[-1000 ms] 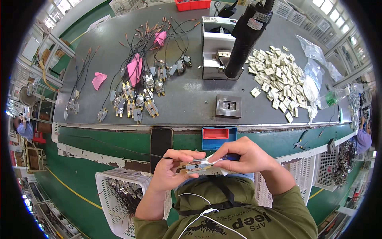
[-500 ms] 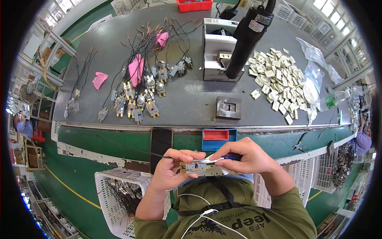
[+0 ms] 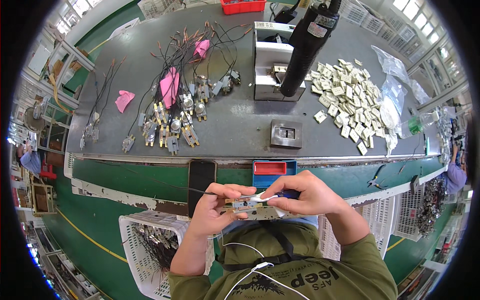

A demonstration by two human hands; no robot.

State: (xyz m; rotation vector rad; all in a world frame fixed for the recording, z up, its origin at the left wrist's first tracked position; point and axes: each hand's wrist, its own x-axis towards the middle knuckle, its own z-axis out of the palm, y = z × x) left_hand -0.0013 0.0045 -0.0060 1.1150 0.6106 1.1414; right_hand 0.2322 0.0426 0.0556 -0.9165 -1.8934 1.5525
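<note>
In front of my torso, my left hand [image 3: 214, 210] is closed round a small electrical part [image 3: 244, 204] with brass terminals and a grey block, a black wire [image 3: 192, 189] trailing from it to the left. My right hand [image 3: 315, 196] pinches a tool with a dark blue handle [image 3: 290, 194]; its tip is hidden, so its exact kind does not show. Crumpled white material, like cloth or tissue [image 3: 260, 197], lies between my right fingers and the part, touching both. Similar wired parts [image 3: 175, 125] with round metal discs lie on the table at the left.
Beyond my hands stand a steel block [image 3: 286, 134] and a press-like machine [image 3: 265, 90] beside a black cylindrical tool [image 3: 306, 55]. Cream ceramic pieces [image 3: 350, 95] are heaped at right. A phone [image 3: 202, 175], a blue tray [image 3: 275, 181] and pliers [image 3: 377, 180] lie along the near ledge.
Both hands have shifted very slightly left with the part between them. The grips look the same, and the things on the table have not been moved.
</note>
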